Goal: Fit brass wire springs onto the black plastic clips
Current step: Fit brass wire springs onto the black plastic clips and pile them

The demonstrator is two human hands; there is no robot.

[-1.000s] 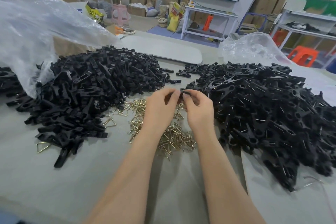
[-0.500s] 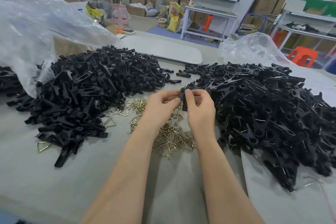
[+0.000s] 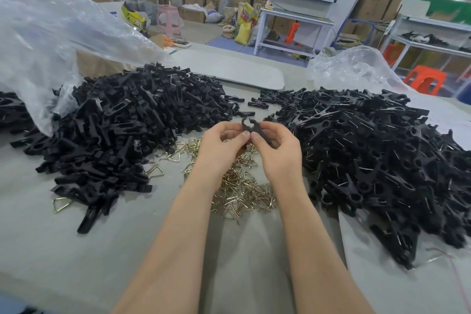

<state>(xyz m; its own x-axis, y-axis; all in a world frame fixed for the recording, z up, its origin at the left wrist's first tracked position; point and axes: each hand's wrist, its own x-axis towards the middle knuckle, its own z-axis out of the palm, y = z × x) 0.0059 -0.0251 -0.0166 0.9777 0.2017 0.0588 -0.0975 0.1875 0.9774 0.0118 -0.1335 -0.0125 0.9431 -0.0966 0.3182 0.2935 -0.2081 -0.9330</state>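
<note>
Both hands hold one black plastic clip (image 3: 249, 126) above the table's middle, its round jaws pointing away from me. My left hand (image 3: 221, 147) pinches it from the left, and my right hand (image 3: 279, 151) grips its tail from the right. Under the hands lies a loose heap of brass wire springs (image 3: 239, 186). A big pile of black clip halves (image 3: 119, 132) lies to the left. To the right spreads a pile of black clips with wire on them (image 3: 382, 158). Whether a spring sits on the held clip is hidden by my fingers.
A clear plastic bag (image 3: 51, 41) billows over the left pile, another clear bag (image 3: 356, 69) behind the right one. A flat grey board (image 3: 229, 69) lies at the table's far side. Shelving, cartons and stools stand beyond. The grey table (image 3: 63, 250) shows bare near me.
The hands have turned the clip so that its round jaws now stick up and away between the fingertips. Both hands have shifted slightly toward me.
</note>
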